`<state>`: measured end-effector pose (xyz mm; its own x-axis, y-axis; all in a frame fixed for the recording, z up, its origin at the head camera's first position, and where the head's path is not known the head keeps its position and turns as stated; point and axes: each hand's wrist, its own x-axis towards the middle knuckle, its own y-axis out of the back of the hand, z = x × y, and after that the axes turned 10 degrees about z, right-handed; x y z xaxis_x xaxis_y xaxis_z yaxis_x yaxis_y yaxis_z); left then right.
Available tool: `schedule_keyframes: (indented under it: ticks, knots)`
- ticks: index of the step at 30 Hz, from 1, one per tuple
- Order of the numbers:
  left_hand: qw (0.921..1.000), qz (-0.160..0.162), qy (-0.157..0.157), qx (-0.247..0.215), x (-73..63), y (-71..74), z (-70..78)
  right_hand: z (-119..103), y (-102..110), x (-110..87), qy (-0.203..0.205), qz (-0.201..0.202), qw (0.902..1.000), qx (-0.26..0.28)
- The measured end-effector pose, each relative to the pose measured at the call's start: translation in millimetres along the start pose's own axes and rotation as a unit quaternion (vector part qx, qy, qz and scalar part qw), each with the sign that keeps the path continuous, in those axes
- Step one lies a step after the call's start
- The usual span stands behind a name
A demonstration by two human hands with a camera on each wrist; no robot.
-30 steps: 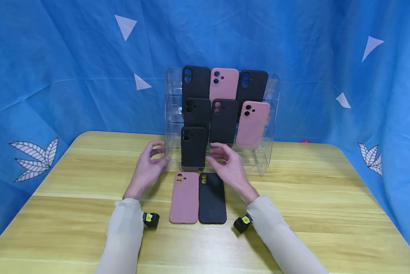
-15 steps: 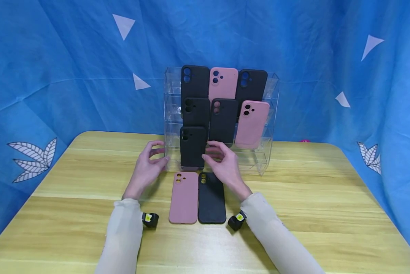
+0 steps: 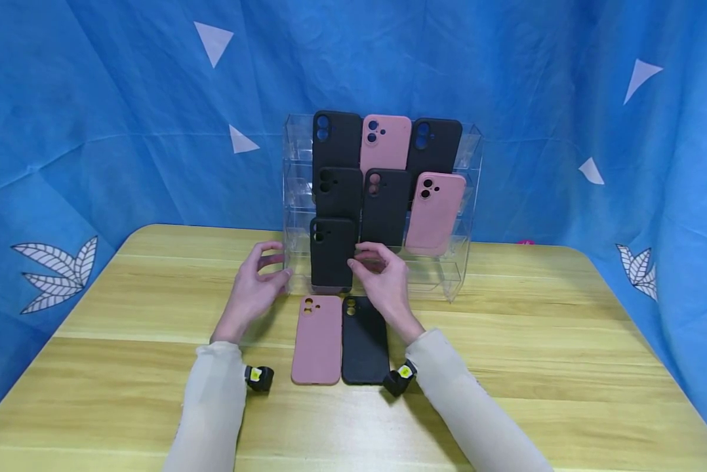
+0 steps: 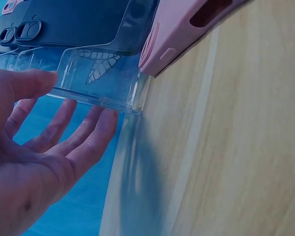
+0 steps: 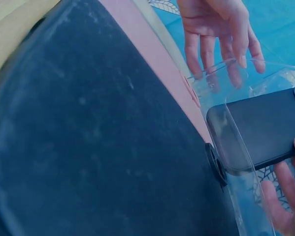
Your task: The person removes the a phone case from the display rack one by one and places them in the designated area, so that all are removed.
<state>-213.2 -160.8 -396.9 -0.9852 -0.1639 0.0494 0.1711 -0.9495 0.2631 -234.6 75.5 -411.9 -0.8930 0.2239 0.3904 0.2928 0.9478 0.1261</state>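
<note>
My right hand (image 3: 383, 278) is at the right edge of the lowest black phone case (image 3: 332, 255). In the right wrist view the thumb lies on the edge of that black case (image 5: 258, 128), with fingers just below it. The case stands upright in the bottom tier of a clear acrylic display rack (image 3: 456, 282). My left hand (image 3: 258, 282) touches the rack's left side, fingers spread and fairly straight. In the left wrist view its fingertips meet the clear wall (image 4: 88, 69), thumb near the front edge. A pink case (image 3: 317, 341) and a black case (image 3: 365, 344) lie flat before the rack.
Higher tiers hold more cases, among them a pink one (image 3: 436, 213) at right and another pink case (image 3: 387, 141) at top centre. The rack stands near the back of a wooden table (image 3: 566, 341), with a blue curtain (image 3: 153, 118) behind.
My right hand has moved slightly left, from beside the lowest black case to its right edge. My left hand stays at the rack's side.
</note>
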Motion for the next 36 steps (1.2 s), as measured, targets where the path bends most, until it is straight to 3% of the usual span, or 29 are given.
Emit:
schedule_keyframes:
  ticks: [11,36]
  knots:
    - [1.0000,-0.001,0.002,-0.001,0.8,-0.5,1.4,-0.8,5.8,3.6,-0.004,-0.004,0.9997,0.024]
    - [0.9998,-0.003,0.011,-0.015,-0.2,-0.4,0.4,-10.9,26.0,9.4,0.030,-0.008,0.9973,0.067]
